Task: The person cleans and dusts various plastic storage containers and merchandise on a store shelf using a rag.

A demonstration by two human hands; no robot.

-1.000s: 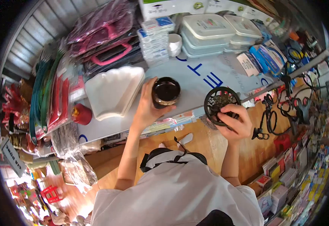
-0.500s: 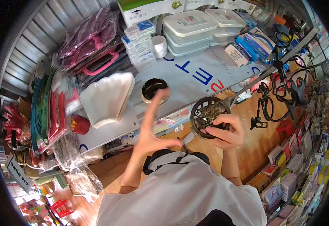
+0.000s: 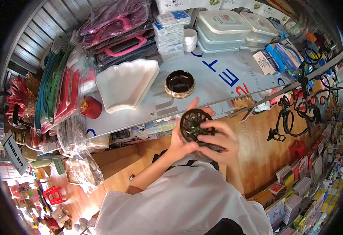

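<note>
In front of my waist I hold a dark, round, openwork dish (image 3: 193,122) just off the shelf's front edge. My left hand (image 3: 178,141) is closed around its left side, fingers partly behind it and thumb along the bottom. From the right, my right hand (image 3: 221,141) grips it with fingers over its face. Beyond my hands, a brown-glazed bowl (image 3: 180,83) with a patterned outer side stands on the shelf. Left of that bowl lies a stack of white fan-shaped dishes (image 3: 126,87).
On the grey lettered shelf (image 3: 214,92), clear plastic boxes (image 3: 223,33), small white cups (image 3: 190,40) and pink-handled bags (image 3: 118,29) line the back. A red spool-shaped item (image 3: 91,107) stands left. Black cables (image 3: 287,117) hang at right, above stacked books (image 3: 293,205).
My left hand has come down from near the brown bowl and closed on the openwork dish. My right hand has brought the dish left and tilted it. The view has shifted.
</note>
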